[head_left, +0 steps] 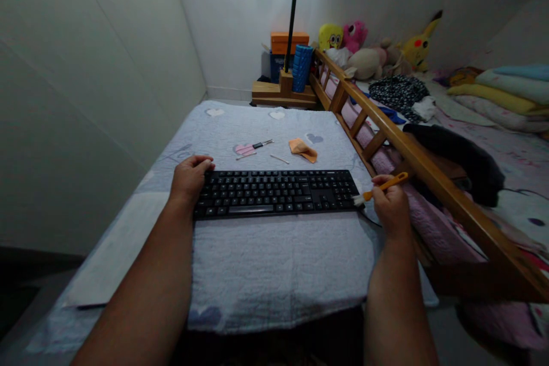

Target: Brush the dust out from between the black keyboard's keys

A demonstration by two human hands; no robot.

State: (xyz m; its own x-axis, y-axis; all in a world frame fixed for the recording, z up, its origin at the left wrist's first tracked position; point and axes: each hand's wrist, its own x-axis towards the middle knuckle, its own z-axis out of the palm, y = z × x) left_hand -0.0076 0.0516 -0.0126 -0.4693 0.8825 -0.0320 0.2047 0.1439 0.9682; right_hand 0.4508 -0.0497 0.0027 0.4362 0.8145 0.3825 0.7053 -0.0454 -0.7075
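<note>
A black keyboard (274, 193) lies flat on the cloth-covered table. My left hand (189, 180) is closed on its upper left corner, thumb and fingers together at the edge. In my right hand (389, 200) is a small brush (392, 181) with an orange-yellow handle and pale bristles, held at a slant. The bristles are at the keyboard's lower right corner, by the number keys; whether they touch the keys I cannot tell. Behind the keyboard lie an orange cloth (302, 150), two cotton swabs (279, 159) and a slim tool (257, 145) with a black middle and metal tip.
A light blue patterned cloth (283, 263) covers the table. Along the right runs a wooden bed rail (386, 117), close to my right hand, with bedding and stuffed toys beyond. A black pole (293, 11) stands on a wooden base at the back. The keyboard's cable (369, 218) trails right.
</note>
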